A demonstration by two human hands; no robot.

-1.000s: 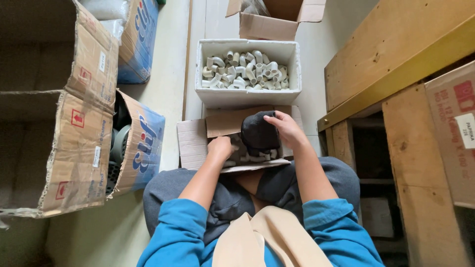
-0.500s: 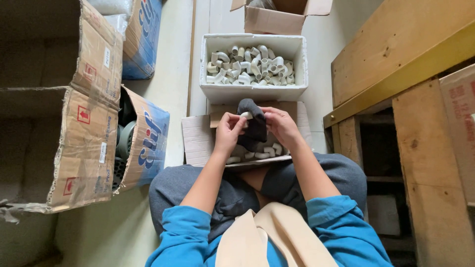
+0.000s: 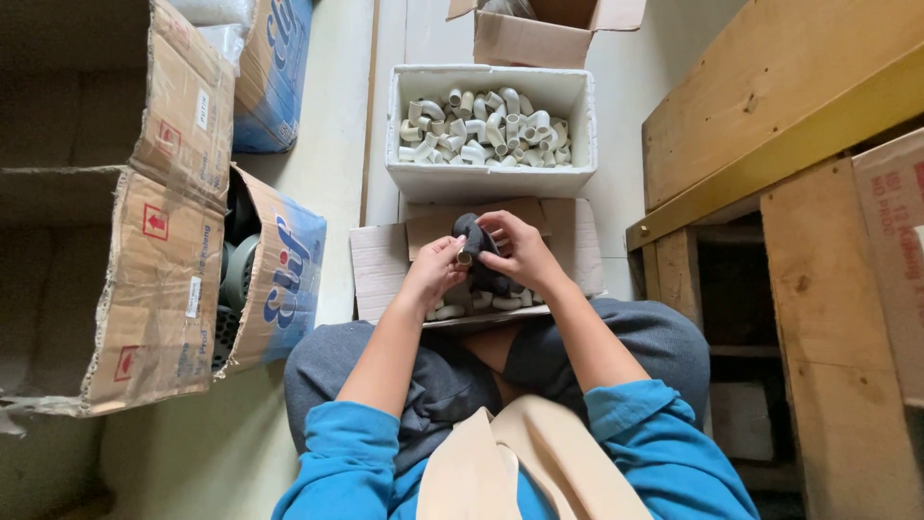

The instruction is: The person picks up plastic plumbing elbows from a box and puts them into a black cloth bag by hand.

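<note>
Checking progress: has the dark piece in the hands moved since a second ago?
Yes. The dark piece has risen off the open cardboard box toward the white foam box, held by both hands.

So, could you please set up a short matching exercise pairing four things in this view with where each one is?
Things:
1. white foam box
2. dark cloth
3. wooden frame
4. big cardboard boxes

Places:
A. along the left edge
B. between the left hand and right hand
C. just beyond the hands, full of pale pipe elbows
D. along the right side

Pairs: 1-C, 2-B, 3-D, 4-A
</note>
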